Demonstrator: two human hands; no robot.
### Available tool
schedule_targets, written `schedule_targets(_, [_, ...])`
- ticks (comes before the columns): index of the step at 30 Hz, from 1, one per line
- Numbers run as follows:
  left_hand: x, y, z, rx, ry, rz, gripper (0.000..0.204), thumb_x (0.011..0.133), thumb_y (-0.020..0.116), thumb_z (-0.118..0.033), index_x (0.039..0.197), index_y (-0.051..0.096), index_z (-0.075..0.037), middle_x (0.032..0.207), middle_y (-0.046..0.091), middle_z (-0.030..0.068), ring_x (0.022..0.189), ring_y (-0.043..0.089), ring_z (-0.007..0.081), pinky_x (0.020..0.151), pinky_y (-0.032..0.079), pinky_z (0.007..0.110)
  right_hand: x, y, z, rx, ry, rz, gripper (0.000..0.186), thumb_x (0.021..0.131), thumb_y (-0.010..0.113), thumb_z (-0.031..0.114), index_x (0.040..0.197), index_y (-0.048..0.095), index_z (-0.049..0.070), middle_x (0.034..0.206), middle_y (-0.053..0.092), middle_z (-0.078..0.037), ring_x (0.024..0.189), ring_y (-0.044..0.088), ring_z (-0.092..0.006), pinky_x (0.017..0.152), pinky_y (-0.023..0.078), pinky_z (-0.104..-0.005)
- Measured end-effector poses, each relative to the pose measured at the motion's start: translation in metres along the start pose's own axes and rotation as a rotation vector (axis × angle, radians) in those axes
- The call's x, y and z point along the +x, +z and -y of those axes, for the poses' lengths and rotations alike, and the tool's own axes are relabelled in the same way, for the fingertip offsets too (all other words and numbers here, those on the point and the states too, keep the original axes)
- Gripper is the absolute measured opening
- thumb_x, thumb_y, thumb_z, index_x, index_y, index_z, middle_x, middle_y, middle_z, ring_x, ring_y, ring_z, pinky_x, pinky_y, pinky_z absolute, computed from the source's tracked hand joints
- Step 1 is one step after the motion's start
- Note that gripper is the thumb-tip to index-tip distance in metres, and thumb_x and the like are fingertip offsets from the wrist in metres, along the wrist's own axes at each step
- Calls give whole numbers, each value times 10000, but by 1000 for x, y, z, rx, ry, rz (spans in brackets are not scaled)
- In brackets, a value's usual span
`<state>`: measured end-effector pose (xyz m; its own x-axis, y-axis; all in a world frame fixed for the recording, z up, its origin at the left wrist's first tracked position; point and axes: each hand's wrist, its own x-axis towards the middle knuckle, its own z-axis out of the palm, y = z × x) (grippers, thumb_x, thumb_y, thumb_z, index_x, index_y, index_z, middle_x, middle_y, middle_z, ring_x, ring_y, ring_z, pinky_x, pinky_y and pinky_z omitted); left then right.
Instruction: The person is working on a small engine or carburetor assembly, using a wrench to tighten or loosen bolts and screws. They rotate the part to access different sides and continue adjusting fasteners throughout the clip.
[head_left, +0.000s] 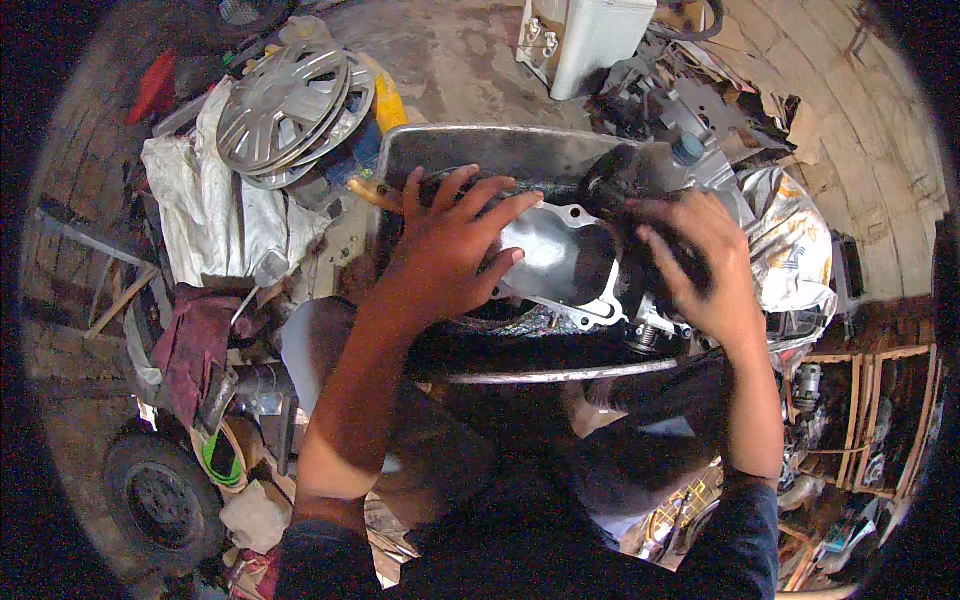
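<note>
Grey basin (480,146) | metal casting (556,256) between left hand (450,237), right hand (712,258) | contact unclear

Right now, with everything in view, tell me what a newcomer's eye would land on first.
Probably the shiny silver metal part with bolt-hole lugs, inside the grey, round-cornered rectangular tub near the centre, between the spread left hand and the blurred right hand. Next, perhaps, the stacked silver spoked wheel covers beyond the tub's left side, then the round black-tyred wheel at the picture's lower left.
</note>
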<state>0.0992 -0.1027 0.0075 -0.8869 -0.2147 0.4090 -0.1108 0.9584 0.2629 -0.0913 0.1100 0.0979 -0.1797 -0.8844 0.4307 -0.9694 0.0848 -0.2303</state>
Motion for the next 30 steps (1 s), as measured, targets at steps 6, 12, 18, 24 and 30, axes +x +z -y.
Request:
schedule_targets(6, [0,-3,4,-59,-19,-48,498,966,645,-288,1452,574,-203,1481,551,101,1406,452,361,1205,276,560,10,-3,25,-174,-144,341,246,773,753,117,1006,710,53,991,669,-133,985,630,-329,927,491,-466])
schedule_targets(12, [-8,-12,3,-238,36,-119,385,956,654,-216,1334,645,-143,1383,595,129,1325,502,384,1151,354,524,-15,15,63,30,-176,104,216,761,773,116,950,706,37,951,621,-125,929,640,-340,842,538,-481])
schedule_targets(18, [-16,-30,4,-537,-19,-127,220,945,689,-202,1114,692,-61,1100,684,154,1068,642,391,960,498,481,-42,50,91,367,38,580,336,954,718,289,1041,692,-35,935,649,-221,900,664,-418,817,560,-484])
schedule_targets(24, [-28,-38,3,-508,-27,-53,331,928,740,-360,1054,697,-57,1062,695,155,1019,665,403,919,512,489,-30,65,89,305,34,675,658,910,714,536,1169,661,-66,1151,654,-270,1088,637,-455,972,522,-500])
schedule_targets(30, [-40,-34,1,-525,30,-18,382,914,744,-417,1036,688,-59,1065,688,166,1018,654,406,917,507,480,-43,78,95,261,28,681,717,897,719,581,1182,658,-74,1183,651,-289,1146,629,-455,1002,511,-505])
